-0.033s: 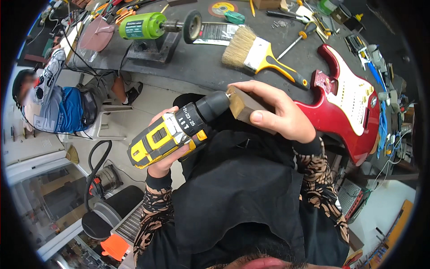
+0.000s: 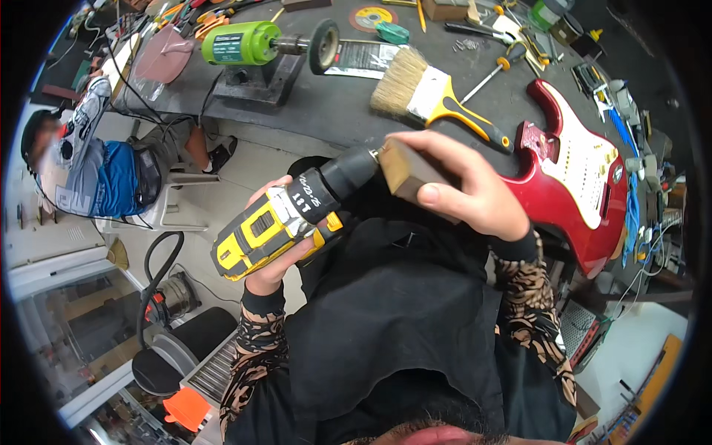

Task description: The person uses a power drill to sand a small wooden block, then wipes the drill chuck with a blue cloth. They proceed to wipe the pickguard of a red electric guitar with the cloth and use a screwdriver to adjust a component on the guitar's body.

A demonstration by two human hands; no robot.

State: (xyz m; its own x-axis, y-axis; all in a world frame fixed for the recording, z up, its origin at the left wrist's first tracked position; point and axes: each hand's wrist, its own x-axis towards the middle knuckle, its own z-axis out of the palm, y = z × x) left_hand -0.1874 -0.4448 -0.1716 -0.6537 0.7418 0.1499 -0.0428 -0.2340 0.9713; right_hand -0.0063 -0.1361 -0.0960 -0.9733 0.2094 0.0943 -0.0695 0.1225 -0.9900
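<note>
My left hand is closed round the grip of a yellow and black cordless drill, whose black chuck points up and to the right. A short metal bit sticks out of the chuck and meets the near end of a small brown rectangular block. I cannot tell whether the bit has entered the block or only touches it. My right hand grips that block, thumb on the near side and fingers over the far side. Both hands are above my black apron, in front of the bench edge.
On the dark bench lie a wide paintbrush, a screwdriver, a green bench grinder and many small tools. A red guitar body rests at the right. Another person sits at the left, near a vacuum hose.
The block and my right hand have shifted slightly right, and the block's end has turned a little. The drill is almost where it was, still against the block.
</note>
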